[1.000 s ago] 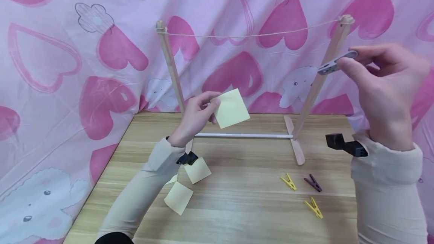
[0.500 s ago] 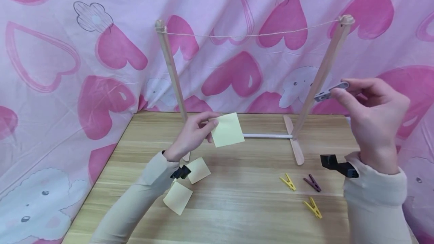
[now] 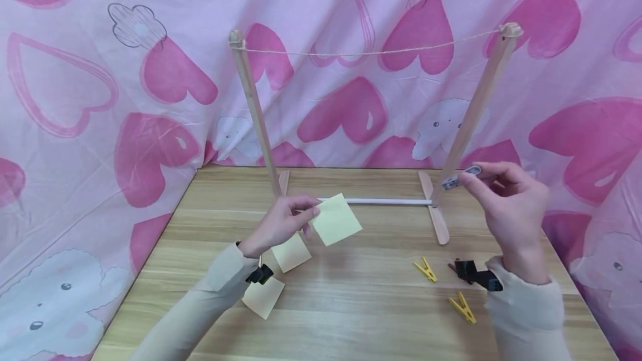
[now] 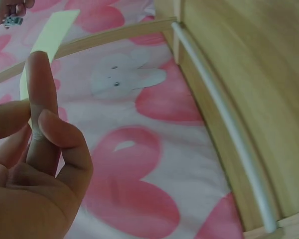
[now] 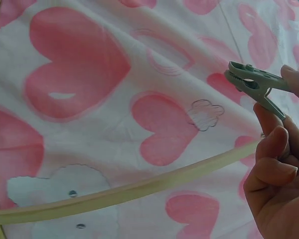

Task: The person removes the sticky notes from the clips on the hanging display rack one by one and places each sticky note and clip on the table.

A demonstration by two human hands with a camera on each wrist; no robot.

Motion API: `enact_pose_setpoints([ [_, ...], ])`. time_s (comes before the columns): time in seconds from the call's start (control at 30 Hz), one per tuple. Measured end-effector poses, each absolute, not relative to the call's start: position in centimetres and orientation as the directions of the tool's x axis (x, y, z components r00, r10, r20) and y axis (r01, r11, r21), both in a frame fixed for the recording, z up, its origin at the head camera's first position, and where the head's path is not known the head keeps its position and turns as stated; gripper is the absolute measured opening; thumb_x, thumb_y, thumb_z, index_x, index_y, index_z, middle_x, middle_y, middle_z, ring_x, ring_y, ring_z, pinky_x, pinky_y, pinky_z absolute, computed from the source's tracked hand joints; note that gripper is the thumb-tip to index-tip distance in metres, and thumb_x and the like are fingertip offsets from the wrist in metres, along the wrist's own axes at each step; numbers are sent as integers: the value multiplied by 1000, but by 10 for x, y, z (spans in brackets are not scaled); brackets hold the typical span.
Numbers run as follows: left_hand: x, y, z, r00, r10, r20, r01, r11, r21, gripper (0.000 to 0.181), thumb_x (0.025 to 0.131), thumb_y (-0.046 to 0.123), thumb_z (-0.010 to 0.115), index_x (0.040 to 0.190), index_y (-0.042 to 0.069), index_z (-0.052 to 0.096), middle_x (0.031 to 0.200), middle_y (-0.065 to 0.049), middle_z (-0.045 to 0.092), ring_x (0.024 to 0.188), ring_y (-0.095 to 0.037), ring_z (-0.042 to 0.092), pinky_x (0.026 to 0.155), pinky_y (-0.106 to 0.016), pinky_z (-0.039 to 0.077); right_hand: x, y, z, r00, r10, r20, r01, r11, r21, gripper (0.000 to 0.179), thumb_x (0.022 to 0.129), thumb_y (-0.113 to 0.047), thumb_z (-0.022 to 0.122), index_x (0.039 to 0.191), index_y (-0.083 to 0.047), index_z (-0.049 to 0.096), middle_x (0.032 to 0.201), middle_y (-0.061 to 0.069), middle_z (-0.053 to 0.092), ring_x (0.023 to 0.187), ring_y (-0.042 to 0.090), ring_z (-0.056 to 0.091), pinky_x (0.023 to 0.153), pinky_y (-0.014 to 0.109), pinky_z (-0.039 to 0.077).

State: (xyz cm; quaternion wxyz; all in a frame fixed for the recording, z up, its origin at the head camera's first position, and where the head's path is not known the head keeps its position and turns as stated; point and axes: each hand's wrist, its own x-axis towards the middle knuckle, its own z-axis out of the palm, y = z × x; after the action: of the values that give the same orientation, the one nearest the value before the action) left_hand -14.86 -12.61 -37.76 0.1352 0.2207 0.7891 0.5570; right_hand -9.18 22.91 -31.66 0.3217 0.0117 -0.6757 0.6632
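My left hand (image 3: 281,222) pinches a pale yellow sticky note (image 3: 337,220) by its left edge, holding it over the table near the middle of the frame. In the left wrist view the sticky note (image 4: 55,32) shows nearly edge-on beyond the fingers. My right hand (image 3: 511,210) pinches a grey-green clothespin (image 3: 460,177) in front of the right post. The right wrist view shows the clothespin (image 5: 256,82) between thumb and fingers, its toothed tip pointing away from the hand. Note and clothespin are apart.
A string (image 3: 371,52) spans two wooden posts (image 3: 471,116) joined low by a white rod (image 3: 391,201). On the wooden table (image 3: 361,316) lie sticky notes (image 3: 264,297) at left and yellow clothespins (image 3: 462,308) at right. A dark purple clothespin is mostly hidden behind the right wrist camera.
Both hands have come down, the left with the note and the right with the clothespin. The right hand has also moved left, nearer the note.
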Motion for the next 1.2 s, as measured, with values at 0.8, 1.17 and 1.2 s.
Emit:
enact_pose_setpoints([
  [0.8, -117, -139, -462, -789, 577, -210, 53, 405, 913, 20, 94, 14, 59, 105, -1, 67, 68, -8, 66, 59, -32, 65, 50, -22, 43, -53, 235, -418, -869, 462, 174, 50, 434, -900, 22, 77, -10, 81, 93, 0, 70, 70, -16, 62, 62, 3, 53, 54, 14, 43],
  [1.17, -97, -139, -494, -750, 616, -241, 140, 504, 852, 11, 92, 14, 63, 93, 5, 68, 63, -5, 66, 51, -15, 60, 51, -21, 47, -32, 229, -465, -947, 316, 60, 143, 580, -802, 28, 78, -23, 81, 94, -4, 69, 76, -3, 64, 63, 2, 53, 55, 17, 44],
  [1.2, -96, -139, -497, -753, 613, -241, 158, 524, 837, 11, 92, 15, 64, 93, 6, 68, 62, -4, 65, 50, -12, 58, 50, -20, 45, -31, 228, -468, -953, 297, 53, 143, 599, -788, 28, 78, -24, 81, 93, -4, 69, 76, -1, 64, 62, 1, 52, 55, 18, 44],
])
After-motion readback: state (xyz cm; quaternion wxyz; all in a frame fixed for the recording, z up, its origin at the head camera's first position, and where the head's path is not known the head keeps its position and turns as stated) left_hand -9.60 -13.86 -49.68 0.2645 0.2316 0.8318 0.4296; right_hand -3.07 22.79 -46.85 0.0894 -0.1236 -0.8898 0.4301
